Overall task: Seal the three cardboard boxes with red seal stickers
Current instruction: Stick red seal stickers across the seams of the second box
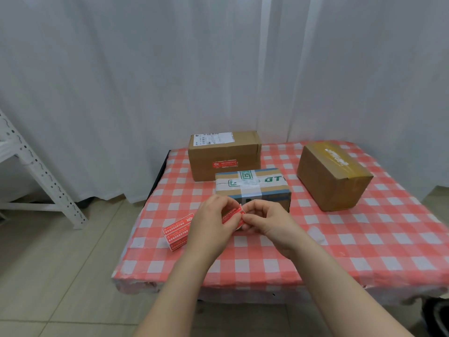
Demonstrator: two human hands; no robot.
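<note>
Three cardboard boxes stand on the checked table. The far box point(223, 156) carries a red seal sticker point(224, 164) on its front face. The middle box point(252, 186) has white and green tape across its top. The right box point(334, 175) has yellowish tape on top. My left hand point(211, 222) holds a red sticker sheet point(232, 216) in front of the middle box. My right hand point(263, 221) pinches the sheet's right end with thumb and fingertip. A stack of red sticker sheets point(176, 233) lies on the table just left of my left hand.
The table point(364, 251) wears a red-and-white checked cloth and stands against white curtains point(170, 69). A white perforated metal rack point(41, 176) leans at the left over the tiled floor point(60, 276). A dark object point(437, 314) sits at the bottom right corner.
</note>
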